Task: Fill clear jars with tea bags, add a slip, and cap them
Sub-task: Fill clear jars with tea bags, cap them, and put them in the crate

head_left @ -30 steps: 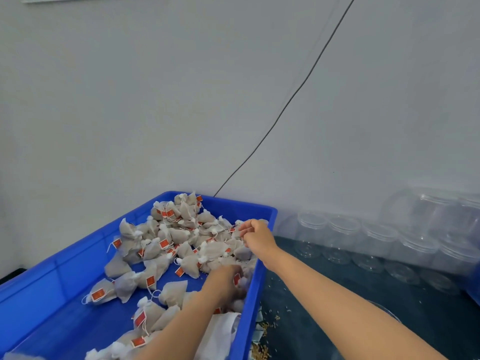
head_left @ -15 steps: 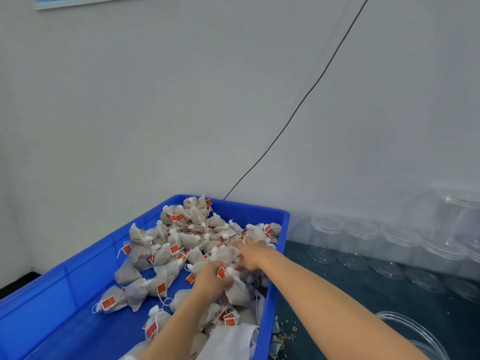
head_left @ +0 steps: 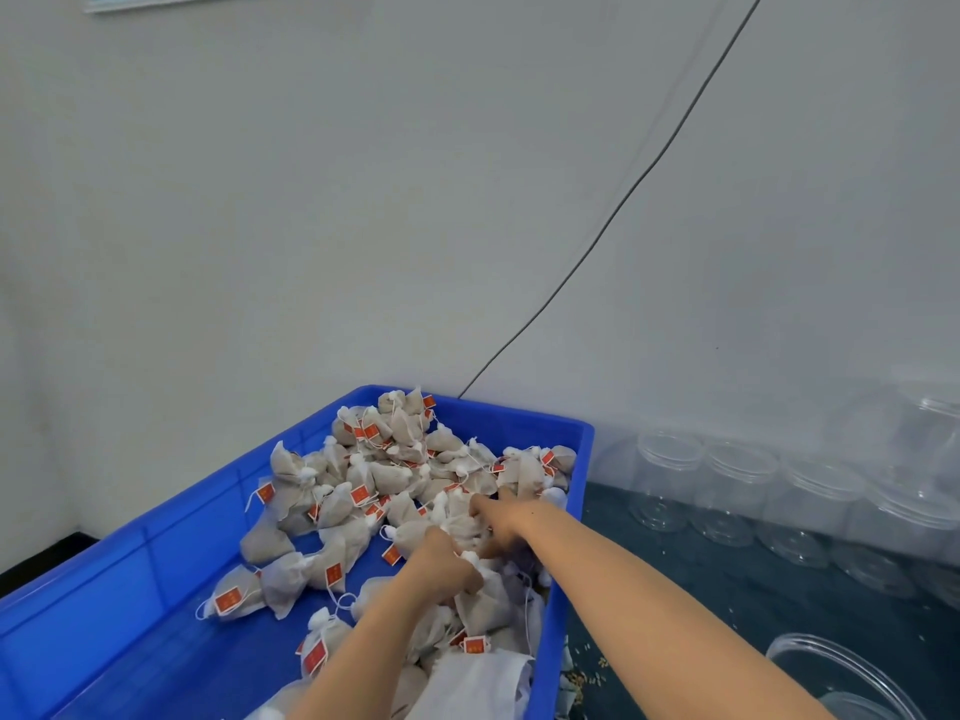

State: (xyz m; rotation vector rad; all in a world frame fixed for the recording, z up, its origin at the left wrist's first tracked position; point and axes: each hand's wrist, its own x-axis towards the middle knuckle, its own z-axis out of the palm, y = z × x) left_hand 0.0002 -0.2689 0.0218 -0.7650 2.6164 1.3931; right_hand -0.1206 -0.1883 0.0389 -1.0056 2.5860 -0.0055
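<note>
I see the tea bags, soft gauzy pouches with white strings and small red tags, heaped in the far right part of the blue plastic crate, and both hands are down in that heap. The left hand curls around a clump of tea bags, while the right hand lies on the pile with fingers stretched forward, holding nothing I can make out. To the right, clear ribbed jars stand uncapped in a row on the dark desk by the wall.

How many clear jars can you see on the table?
6 at least: four in a row by the wall, one stacked behind, one open jar nearest. More may be hidden at the right edge.
</note>
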